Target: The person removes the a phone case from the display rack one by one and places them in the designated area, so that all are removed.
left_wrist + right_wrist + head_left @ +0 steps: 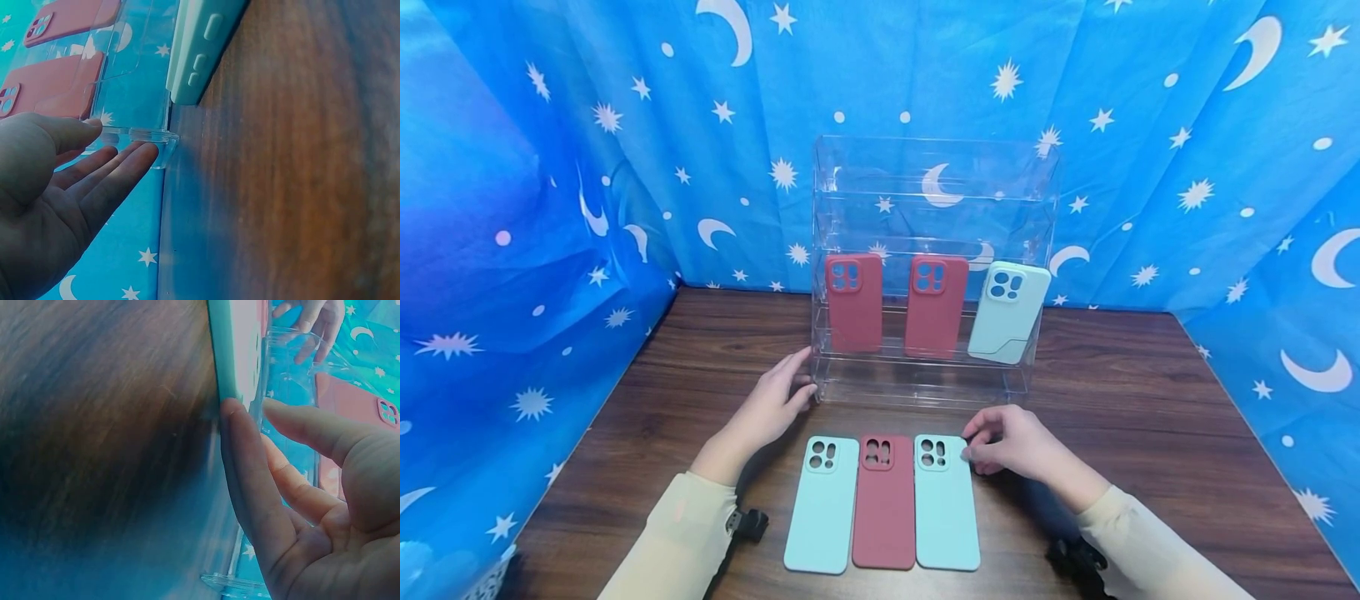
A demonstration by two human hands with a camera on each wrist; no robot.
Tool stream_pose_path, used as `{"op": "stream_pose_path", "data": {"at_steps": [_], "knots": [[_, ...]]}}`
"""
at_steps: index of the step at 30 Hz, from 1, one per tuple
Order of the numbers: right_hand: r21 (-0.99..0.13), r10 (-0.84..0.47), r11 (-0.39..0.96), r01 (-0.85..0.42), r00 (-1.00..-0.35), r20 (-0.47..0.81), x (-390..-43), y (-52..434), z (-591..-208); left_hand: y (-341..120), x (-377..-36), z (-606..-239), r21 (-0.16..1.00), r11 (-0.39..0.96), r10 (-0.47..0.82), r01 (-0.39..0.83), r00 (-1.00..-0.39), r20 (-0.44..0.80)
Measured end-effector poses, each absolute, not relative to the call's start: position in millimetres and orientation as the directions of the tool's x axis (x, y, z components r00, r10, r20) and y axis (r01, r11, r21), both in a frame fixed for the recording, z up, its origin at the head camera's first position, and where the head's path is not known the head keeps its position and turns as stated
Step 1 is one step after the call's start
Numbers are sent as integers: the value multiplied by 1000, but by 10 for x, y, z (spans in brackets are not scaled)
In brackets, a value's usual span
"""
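While the left hand (771, 408) rests with straight, relaxed fingers against the lower left corner of the clear acrylic rack (932, 192) at the centre of the frame, the right hand (1011, 442) sits lower right of centre, its fingertips touching the upper right edge of the right mint case (946, 504). Whether those fingers actually pinch the case cannot be told; the right wrist view shows them fairly straight along its edge. That case lies flat on the wooden table (1150, 400) in the lower middle, just beside a dark red case (885, 504) and a left mint case (822, 506). Inside the rack stand two red cases (854, 304) and, tilted at the right, a pale mint case (1007, 314).
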State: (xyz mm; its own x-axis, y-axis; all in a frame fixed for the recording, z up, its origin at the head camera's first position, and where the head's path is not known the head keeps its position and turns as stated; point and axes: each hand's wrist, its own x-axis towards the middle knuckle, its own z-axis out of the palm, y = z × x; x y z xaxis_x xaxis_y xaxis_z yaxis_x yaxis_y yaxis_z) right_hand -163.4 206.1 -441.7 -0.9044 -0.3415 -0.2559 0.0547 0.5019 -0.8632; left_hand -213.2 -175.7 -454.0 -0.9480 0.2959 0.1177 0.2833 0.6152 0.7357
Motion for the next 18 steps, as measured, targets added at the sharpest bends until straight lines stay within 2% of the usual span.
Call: {"op": "stream_pose_path", "data": {"at_steps": [5,12,18], "knots": [[-848,-343,530,6,-913,-221,-1638,2065,-4323,-1757,-2134,-4540,737,614,296,283,-948,117],[-699,-316,692,-181,-946,-68,-1690,2130,-4128,-1753,-2131,-4532,732,620,296,284,-948,117],[-680,-263,707,-192,-965,-1,-1721,2219,-3885,-1754,-2139,-4541,730,620,298,286,-947,118]]}}
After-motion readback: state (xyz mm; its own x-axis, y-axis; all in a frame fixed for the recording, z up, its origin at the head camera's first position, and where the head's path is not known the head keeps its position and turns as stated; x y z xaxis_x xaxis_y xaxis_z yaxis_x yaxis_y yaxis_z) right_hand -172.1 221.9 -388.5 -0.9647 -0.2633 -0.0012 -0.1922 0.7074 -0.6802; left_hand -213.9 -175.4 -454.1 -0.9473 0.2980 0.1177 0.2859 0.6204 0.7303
